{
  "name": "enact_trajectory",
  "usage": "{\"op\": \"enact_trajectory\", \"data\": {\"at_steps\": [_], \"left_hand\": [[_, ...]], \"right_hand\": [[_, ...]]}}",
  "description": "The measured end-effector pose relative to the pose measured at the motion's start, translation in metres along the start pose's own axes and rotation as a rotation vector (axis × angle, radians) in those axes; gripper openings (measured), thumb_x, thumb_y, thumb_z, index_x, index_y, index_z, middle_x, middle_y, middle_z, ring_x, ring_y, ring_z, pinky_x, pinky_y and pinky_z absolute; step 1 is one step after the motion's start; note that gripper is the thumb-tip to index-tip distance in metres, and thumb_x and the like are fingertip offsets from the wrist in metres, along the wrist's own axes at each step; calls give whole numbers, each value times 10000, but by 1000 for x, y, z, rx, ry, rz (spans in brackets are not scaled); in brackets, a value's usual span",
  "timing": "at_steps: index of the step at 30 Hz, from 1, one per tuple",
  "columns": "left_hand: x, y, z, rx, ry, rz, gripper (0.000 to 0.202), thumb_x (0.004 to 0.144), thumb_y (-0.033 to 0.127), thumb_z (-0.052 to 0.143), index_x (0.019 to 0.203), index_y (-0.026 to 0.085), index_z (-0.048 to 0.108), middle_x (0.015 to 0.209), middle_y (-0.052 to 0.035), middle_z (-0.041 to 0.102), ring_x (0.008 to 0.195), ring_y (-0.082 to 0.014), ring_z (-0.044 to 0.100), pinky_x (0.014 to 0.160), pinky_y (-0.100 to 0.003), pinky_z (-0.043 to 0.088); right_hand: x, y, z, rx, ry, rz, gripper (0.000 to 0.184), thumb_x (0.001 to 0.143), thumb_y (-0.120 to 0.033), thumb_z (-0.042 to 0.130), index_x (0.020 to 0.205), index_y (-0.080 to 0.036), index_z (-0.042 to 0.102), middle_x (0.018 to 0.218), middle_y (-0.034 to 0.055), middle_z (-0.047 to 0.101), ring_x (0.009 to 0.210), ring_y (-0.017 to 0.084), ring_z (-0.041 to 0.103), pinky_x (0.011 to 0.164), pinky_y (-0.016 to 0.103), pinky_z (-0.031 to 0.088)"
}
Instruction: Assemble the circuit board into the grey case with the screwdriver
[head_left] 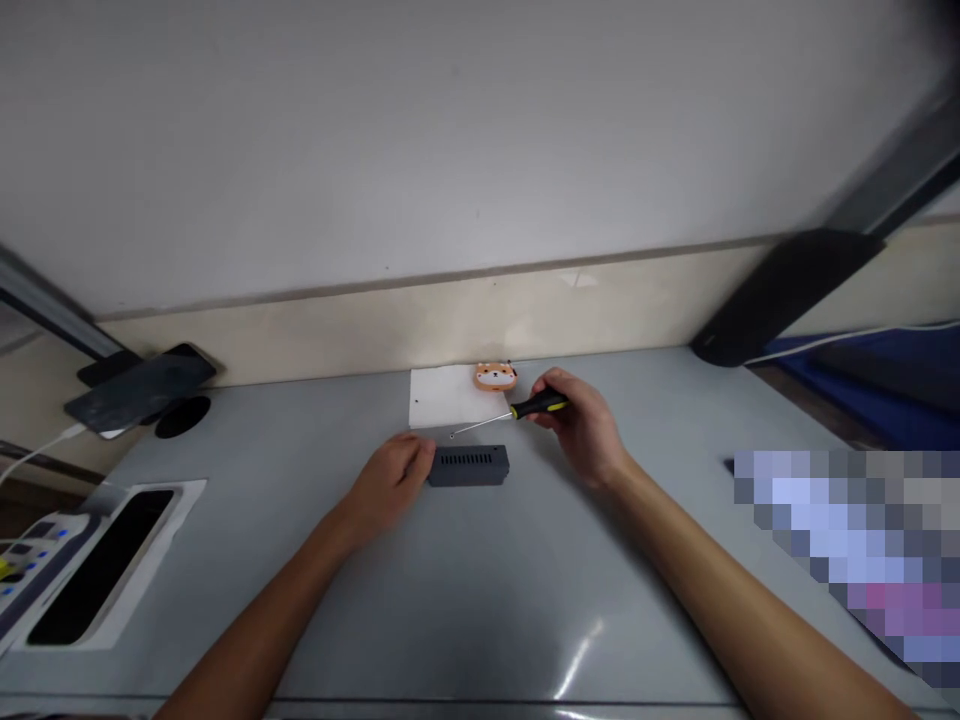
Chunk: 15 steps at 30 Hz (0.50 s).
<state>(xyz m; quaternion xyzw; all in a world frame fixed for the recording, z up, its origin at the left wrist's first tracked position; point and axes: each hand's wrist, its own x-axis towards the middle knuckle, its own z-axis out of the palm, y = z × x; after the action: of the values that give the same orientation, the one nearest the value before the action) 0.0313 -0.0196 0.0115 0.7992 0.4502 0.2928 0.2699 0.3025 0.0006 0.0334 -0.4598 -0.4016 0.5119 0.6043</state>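
Note:
A dark grey slotted plastic box lies on the grey desk. My left hand is closed on its left end, thumb and fingers pressed together there. A screwdriver with a black and yellow handle is in my right hand, its thin shaft pointing left. Its tip is just above the box's upper left edge, apart from my left fingers. Whether a screw sits on the tip is too small to tell. Behind the box are a white sheet of paper and an orange animal-faced case at the paper's right edge.
On the left lie a black phone on white paper and a power strip. Another phone rests on a stand with a white cable. A black cylinder-like object leans at the back right. A blurred patch covers the right side.

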Motion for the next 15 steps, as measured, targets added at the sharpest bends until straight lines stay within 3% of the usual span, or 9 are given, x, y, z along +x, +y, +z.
{"op": "enact_trajectory", "data": {"at_steps": [4, 10, 15], "left_hand": [[-1, -2, -1, -24, -20, 35, 487, 1095, 421, 308, 840, 201, 661, 819, -40, 675, 775, -189, 635, 769, -332, 522], [-3, -6, 0, -103, 0, 22, 482, 1105, 408, 257, 1189, 235, 700, 1156, -73, 730, 1081, -214, 674, 993, -393, 516], [-4, -7, 1, -135, 140, 90, 376, 1100, 372, 308, 1147, 220, 648, 1072, -69, 711, 995, -187, 672, 921, -349, 525]], "right_hand": [[-6, 2, 7, -61, -38, 26, 289, 868, -494, 638, 765, -224, 638, 856, 24, 630, 771, 175, 605, 618, 265, 471], [-9, 10, 12, -104, -58, 104, 327, 888, -534, 633, 798, -220, 638, 841, 23, 652, 751, 168, 616, 622, 270, 439], [-10, 12, 13, -113, -79, 79, 335, 900, -533, 621, 801, -215, 647, 823, 24, 640, 726, 159, 598, 585, 265, 386]]}}
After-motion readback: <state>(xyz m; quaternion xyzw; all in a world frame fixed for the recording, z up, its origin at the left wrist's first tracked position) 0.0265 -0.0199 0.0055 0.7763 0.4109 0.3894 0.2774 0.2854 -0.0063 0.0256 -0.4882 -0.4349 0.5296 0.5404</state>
